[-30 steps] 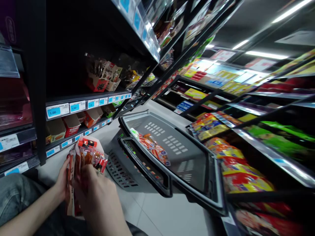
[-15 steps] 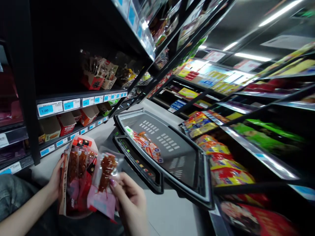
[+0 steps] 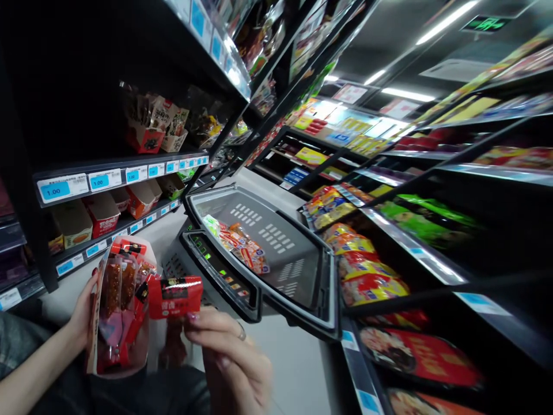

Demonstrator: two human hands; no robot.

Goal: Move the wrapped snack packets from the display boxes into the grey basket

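My left hand (image 3: 82, 311) grips the side of a display box of snack packets (image 3: 116, 300), held upright at the lower left. My right hand (image 3: 228, 357) pinches one red snack packet (image 3: 175, 297) by its lower edge, just right of the box. The packet hangs sideways in front of the box with its red header showing. A grey shopping basket (image 3: 302, 271) with black handles stands on the floor right beyond my hands. Several orange and green packets (image 3: 235, 245) lie in the basket.
Black shelves (image 3: 121, 173) with blue price tags and small red and brown cartons run along the left. Shelves on the right (image 3: 415, 253) carry yellow, red and green bags. The pale floor aisle (image 3: 294, 369) runs between them. My knee in jeans shows at the lower left.
My right hand drew one packet out of the box and turned it, so its red header now faces me. The view shifted slightly right and the basket sits further left in frame.
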